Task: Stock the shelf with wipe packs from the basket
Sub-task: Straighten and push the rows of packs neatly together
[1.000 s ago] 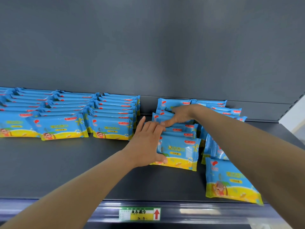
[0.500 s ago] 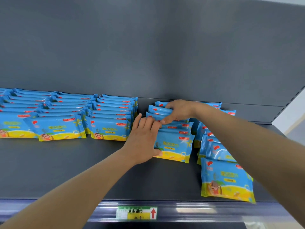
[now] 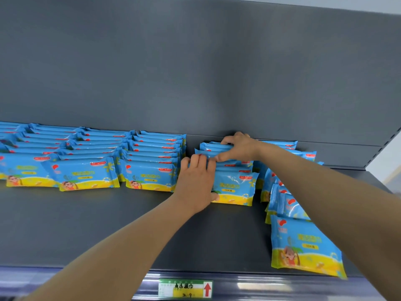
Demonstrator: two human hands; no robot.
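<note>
Your shelf [image 3: 108, 224] holds wipe packs [image 3: 236, 185] in rows. Your left hand [image 3: 196, 185], fingers together, presses one row; your right hand [image 3: 238, 146] pinches its rear packs, now closer to the neighbouring row.

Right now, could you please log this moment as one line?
left hand presses front pack | right hand grips rear packs | shelf partly stocked

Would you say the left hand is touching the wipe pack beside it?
Touching. Head view: the left hand overlaps the wipe pack at its left end, thumb on the lower edge.
</note>
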